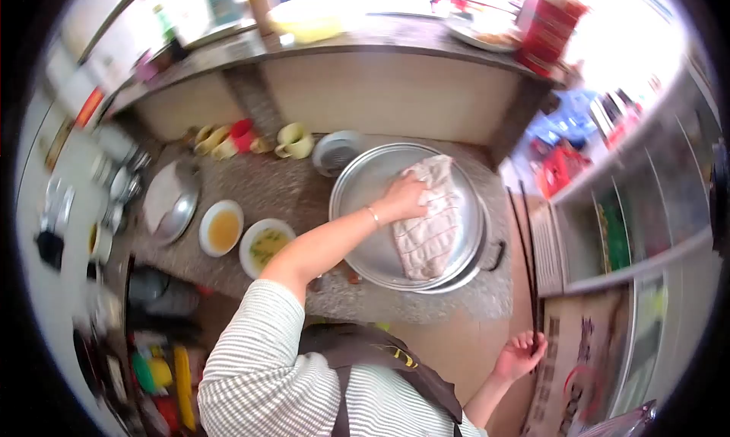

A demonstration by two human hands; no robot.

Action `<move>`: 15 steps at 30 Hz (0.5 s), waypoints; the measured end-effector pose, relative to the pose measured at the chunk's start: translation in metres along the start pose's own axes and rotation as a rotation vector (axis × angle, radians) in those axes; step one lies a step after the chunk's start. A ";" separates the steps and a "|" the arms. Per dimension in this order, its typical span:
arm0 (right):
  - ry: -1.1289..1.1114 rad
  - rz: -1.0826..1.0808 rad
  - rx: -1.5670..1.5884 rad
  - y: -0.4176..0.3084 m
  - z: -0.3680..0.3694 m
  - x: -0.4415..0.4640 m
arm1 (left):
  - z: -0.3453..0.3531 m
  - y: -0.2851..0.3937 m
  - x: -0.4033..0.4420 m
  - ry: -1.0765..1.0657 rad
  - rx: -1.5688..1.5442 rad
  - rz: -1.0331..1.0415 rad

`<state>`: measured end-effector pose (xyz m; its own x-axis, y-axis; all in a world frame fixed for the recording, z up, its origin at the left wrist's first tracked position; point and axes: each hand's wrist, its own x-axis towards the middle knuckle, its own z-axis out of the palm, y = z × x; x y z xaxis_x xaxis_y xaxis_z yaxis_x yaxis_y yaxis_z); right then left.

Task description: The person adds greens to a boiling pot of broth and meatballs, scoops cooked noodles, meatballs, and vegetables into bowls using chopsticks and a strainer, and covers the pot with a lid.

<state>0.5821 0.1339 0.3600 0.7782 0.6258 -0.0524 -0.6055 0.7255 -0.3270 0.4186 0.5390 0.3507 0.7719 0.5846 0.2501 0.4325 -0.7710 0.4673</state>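
My left hand (404, 199) is closed on a pale checked cloth (430, 243). The cloth lies across a large round metal lid (365, 243), which sits slightly off-centre on a wide metal pot (487, 243) with a black side handle. Low on the right, away from the counter, my right hand (522, 356) grips a pair of long dark chopsticks (526, 262), their tips pointing up and away from me. Left of the lid stand a bowl of yellowish broth with green bits (266, 247) and a second bowl of plain yellowish liquid (223, 231).
Behind the lid are a grey metal bowl (338, 152) and a yellow-green mug (294, 141). A metal bowl (173, 209) rests at the counter's left. The raised ledge (395, 34) carries a plate and a red box (549, 30). Shelving (639, 209) borders the right side.
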 end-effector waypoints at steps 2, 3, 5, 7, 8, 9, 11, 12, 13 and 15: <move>-0.003 0.048 -0.043 0.020 0.017 0.008 | -0.059 -0.011 -0.028 0.017 0.031 -0.139; -0.014 0.071 -0.074 0.033 0.025 0.012 | -0.085 -0.024 -0.047 -0.009 0.034 -0.213; -0.016 0.118 -0.134 0.067 0.047 0.015 | -0.129 -0.063 -0.089 0.058 0.056 -0.296; -0.079 0.196 -0.169 0.097 0.057 0.021 | -0.171 -0.107 -0.140 0.196 0.087 -0.344; -0.098 0.216 -0.170 0.113 0.061 0.023 | -0.197 -0.126 -0.168 0.231 0.075 -0.373; -0.151 0.243 -0.196 0.128 0.064 0.025 | -0.223 -0.144 -0.198 0.262 0.061 -0.399; -0.210 0.276 -0.217 0.165 0.076 0.022 | -0.268 -0.178 -0.259 0.332 0.119 -0.588; -0.218 0.276 -0.224 0.182 0.086 0.016 | -0.281 -0.210 -0.292 0.364 0.171 -0.661; -0.224 0.272 -0.227 0.202 0.098 0.008 | -0.293 -0.249 -0.323 0.393 0.225 -0.729; -0.149 0.246 -0.211 0.237 0.117 -0.011 | -0.319 -0.317 -0.390 0.526 0.348 -0.721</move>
<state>0.4109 0.3326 0.3936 0.5709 0.8208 -0.0205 -0.7120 0.4824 -0.5103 -0.1683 0.6357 0.3751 -0.0057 0.9211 0.3893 0.9014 -0.1638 0.4008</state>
